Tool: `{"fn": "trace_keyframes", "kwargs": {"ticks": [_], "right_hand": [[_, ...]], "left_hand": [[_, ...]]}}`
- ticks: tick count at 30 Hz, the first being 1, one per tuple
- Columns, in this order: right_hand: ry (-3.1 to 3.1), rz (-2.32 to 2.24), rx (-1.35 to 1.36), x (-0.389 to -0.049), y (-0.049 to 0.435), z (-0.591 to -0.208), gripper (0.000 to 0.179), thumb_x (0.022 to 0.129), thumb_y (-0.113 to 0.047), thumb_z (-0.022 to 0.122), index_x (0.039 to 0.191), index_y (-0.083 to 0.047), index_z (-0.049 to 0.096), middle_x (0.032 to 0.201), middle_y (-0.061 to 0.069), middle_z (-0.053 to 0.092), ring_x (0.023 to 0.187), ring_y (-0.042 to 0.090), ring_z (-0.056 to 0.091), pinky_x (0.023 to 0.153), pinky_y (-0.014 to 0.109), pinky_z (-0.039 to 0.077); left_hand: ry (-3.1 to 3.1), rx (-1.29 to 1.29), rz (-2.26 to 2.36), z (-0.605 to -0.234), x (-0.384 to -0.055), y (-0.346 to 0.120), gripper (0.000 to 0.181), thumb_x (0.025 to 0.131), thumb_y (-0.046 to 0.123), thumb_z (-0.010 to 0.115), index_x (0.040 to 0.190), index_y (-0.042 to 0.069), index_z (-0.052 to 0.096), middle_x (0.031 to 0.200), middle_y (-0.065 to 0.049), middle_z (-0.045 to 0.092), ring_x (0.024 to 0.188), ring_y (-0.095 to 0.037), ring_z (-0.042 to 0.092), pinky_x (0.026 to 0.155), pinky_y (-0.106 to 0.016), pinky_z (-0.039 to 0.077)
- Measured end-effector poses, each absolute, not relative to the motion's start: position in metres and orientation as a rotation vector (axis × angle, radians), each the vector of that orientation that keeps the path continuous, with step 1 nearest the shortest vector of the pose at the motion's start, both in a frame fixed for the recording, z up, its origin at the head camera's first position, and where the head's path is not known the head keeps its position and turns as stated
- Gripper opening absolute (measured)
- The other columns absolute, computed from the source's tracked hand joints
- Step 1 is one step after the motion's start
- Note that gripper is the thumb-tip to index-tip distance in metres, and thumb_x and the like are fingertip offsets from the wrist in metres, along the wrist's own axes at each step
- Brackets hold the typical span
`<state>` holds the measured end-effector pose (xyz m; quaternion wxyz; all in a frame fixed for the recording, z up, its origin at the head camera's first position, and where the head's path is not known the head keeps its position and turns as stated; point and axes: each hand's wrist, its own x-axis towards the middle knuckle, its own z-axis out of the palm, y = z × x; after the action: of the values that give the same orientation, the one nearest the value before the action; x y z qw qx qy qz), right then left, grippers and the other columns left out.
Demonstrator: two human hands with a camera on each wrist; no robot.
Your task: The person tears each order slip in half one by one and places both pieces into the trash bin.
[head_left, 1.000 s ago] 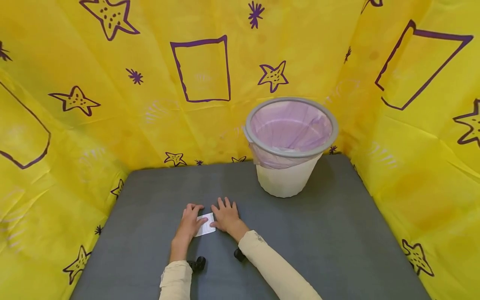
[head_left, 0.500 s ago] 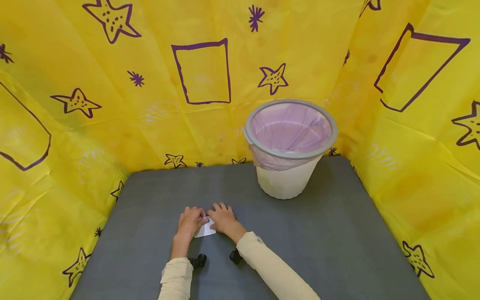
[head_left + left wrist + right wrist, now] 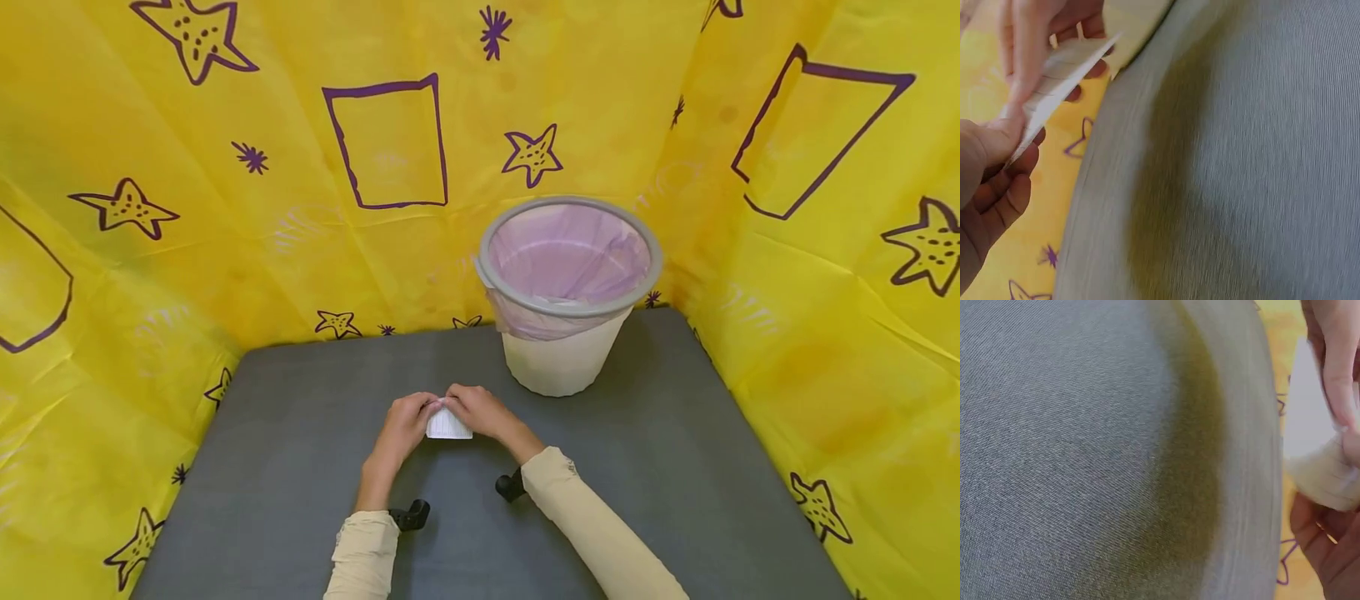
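Observation:
In the head view, my left hand [image 3: 408, 421] and right hand [image 3: 480, 410] meet over the table, thumbs side by side on the upper edge of a small white sheet of lined paper [image 3: 450, 423]. The paper hangs toward me, raised off the table. From the left wrist, the paper [image 3: 1063, 81] shows nearly edge-on, pinched between the thumb and fingers of the left hand [image 3: 988, 187]; the other hand grips it farther up. In the right wrist view, the paper [image 3: 1310, 406] bends near the fingers of the right hand [image 3: 1329, 550] and looks blurred.
A white waste bin [image 3: 558, 358] with a grey rim and a pinkish liner [image 3: 570, 250] stands at the back right of the grey table [image 3: 322, 392]. Yellow cloth walls [image 3: 285, 250] with purple drawings enclose the table. Black wrist devices [image 3: 411, 515] sit under both forearms.
The paper lay on the table with the fingers spread around it; both hands have now pinched it by its far edge and lifted it, slightly to the right. The bin stays put.

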<state>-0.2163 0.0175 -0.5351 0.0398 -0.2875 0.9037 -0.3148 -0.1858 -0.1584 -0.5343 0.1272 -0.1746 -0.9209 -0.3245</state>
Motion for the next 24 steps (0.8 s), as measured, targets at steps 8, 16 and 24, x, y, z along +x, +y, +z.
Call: {"fn": "trace_keyframes", "kwargs": {"ticks": [8, 16, 24], "right_hand": [[2.522, -1.363, -0.871, -0.228, 0.036, -0.533, 0.022, 0.101, -0.013, 0.048, 0.092, -0.001, 0.064, 0.082, 0.010, 0.065, 0.066, 0.009, 0.050, 0.062, 0.019, 0.042], [2.571, -1.482, -0.526, -0.231, 0.058, -0.540, 0.026, 0.101, -0.011, 0.047, 0.082, -0.001, 0.061, 0.067, 0.003, 0.052, 0.056, 0.008, 0.043, 0.053, 0.019, 0.036], [2.565, -1.410, -0.635, -0.226, 0.067, -0.541, 0.023, 0.101, -0.014, 0.049, 0.089, -0.001, 0.064, 0.076, 0.008, 0.061, 0.061, 0.005, 0.045, 0.056, 0.018, 0.038]], "left_hand": [[-2.260, -0.465, -0.831, -0.554, -0.175, -0.131, 0.002, 0.085, 0.001, 0.069, 0.084, 0.001, 0.069, 0.076, -0.008, 0.068, 0.068, -0.021, 0.064, 0.061, -0.032, 0.051], [-2.120, 0.018, -1.171, -0.552, -0.159, -0.129, 0.007, 0.089, 0.004, 0.066, 0.085, 0.004, 0.071, 0.077, -0.009, 0.068, 0.064, -0.017, 0.057, 0.059, -0.018, 0.041], [-2.634, 0.004, -1.440, -0.537, -0.169, -0.127, 0.017, 0.095, 0.012, 0.059, 0.098, 0.001, 0.072, 0.077, -0.011, 0.066, 0.065, -0.009, 0.050, 0.058, -0.021, 0.041]]}}
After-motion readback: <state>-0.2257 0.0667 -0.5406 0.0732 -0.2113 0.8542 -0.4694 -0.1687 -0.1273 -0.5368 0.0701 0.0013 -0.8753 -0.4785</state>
